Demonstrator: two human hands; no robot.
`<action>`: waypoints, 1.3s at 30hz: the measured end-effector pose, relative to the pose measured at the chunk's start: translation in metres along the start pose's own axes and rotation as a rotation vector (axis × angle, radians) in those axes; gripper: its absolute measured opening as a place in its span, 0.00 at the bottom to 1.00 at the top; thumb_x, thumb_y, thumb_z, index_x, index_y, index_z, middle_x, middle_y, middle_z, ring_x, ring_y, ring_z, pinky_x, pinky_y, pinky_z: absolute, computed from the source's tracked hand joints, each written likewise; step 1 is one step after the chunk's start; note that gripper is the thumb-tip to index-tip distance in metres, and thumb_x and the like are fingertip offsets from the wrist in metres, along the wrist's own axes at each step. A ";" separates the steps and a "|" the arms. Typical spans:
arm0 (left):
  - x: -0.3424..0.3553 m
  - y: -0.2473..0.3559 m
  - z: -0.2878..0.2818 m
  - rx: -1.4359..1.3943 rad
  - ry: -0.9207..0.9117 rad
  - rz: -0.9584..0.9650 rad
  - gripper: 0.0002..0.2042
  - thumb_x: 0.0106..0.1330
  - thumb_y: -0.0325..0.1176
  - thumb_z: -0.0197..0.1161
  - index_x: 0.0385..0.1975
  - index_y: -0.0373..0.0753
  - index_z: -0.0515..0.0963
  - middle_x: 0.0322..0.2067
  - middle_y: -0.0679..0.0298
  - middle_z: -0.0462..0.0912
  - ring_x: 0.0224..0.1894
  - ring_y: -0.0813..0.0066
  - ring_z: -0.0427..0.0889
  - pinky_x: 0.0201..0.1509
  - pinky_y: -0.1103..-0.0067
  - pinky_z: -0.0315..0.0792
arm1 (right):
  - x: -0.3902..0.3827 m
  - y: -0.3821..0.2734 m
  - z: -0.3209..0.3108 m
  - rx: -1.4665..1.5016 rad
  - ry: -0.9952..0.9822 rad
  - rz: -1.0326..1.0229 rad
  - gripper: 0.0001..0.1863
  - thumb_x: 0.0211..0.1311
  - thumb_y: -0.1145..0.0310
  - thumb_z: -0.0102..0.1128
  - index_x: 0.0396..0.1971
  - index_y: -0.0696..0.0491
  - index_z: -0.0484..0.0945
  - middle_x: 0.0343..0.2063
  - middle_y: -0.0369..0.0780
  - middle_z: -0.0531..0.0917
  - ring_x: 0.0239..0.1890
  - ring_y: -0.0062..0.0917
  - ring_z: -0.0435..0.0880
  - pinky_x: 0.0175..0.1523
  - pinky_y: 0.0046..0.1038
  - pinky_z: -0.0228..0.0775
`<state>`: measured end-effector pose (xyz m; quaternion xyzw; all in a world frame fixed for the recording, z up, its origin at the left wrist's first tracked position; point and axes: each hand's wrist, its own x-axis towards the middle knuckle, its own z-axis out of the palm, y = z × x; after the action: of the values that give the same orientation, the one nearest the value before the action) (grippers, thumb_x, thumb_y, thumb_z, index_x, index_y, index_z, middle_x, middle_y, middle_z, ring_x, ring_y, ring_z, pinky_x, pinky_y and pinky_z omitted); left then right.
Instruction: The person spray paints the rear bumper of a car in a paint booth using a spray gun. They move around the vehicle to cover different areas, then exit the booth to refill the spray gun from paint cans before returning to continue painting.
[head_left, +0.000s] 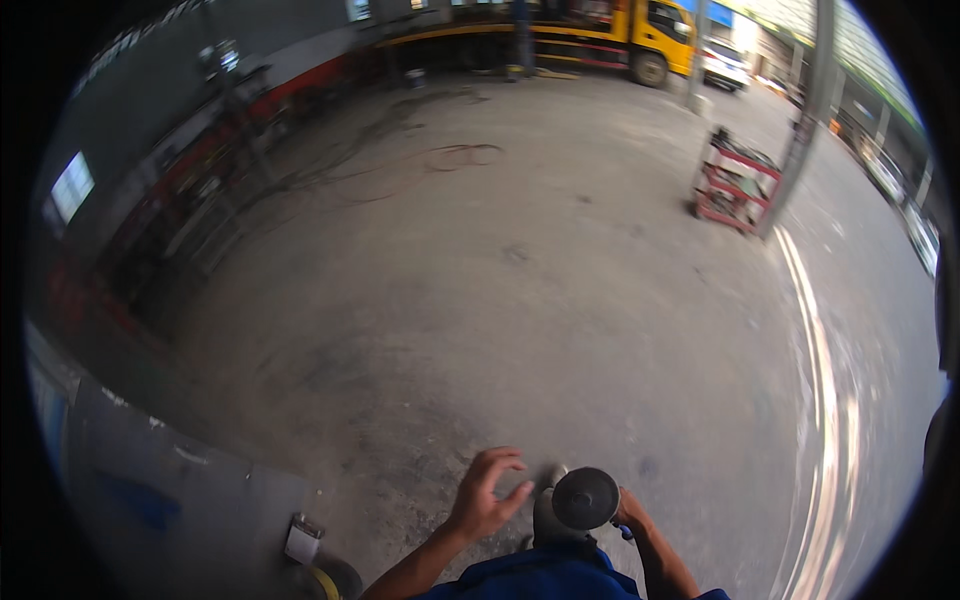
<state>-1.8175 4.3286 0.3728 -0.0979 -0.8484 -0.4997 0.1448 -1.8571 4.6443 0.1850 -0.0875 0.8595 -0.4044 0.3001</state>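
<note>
My left hand (490, 492) is raised in front of me with its fingers apart and curved, holding nothing. To its right is a round, dark grey disc (586, 498) with a small centre spot, which looks like the disc of an angle grinder. My right hand (629, 508) is closed at the disc's right edge, gripping the tool. The disc hides most of the tool's body and part of my fingers. A small blue part (626, 532) shows just below that hand. My shoe and trouser leg are partly visible behind the disc.
A grey metal surface (190, 490) stands at the lower left, with a small box-like object (302, 540) by its edge. A red tool cart (738, 185) stands beside a post (805, 120). A reddish hose (450, 158) lies on the concrete floor. Farther back is a yellow truck (655, 40).
</note>
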 end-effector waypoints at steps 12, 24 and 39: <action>0.276 -0.209 -0.171 0.466 -0.079 -0.041 0.34 0.62 0.53 0.66 0.64 0.42 0.69 0.68 0.52 0.63 0.71 0.51 0.61 0.74 0.54 0.55 | 0.440 -0.309 -0.031 -0.358 -0.559 -0.143 0.26 0.59 0.53 0.61 0.46 0.61 0.79 0.32 0.52 0.86 0.39 0.39 0.88 0.46 0.39 0.77; 0.396 -0.424 -0.486 0.440 0.245 -0.002 0.24 0.65 0.48 0.63 0.60 0.48 0.74 0.67 0.55 0.65 0.69 0.53 0.64 0.73 0.52 0.57 | 0.754 -0.656 0.063 -0.319 -0.970 -0.508 0.42 0.56 0.62 0.73 0.68 0.55 0.61 0.41 0.40 0.83 0.42 0.23 0.77 0.51 0.29 0.71; 0.570 -0.686 -0.923 0.864 0.273 0.003 0.29 0.64 0.54 0.62 0.61 0.44 0.72 0.56 0.40 0.72 0.53 0.41 0.76 0.54 0.55 0.76 | 1.101 -0.996 0.291 -0.244 -0.869 -0.863 0.38 0.57 0.73 0.64 0.69 0.52 0.64 0.52 0.54 0.80 0.55 0.46 0.81 0.58 0.38 0.73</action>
<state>-2.4295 3.2013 0.4295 0.0373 -0.9521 -0.1081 0.2836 -2.6636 3.3693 0.2959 -0.6172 0.5860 -0.3155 0.4197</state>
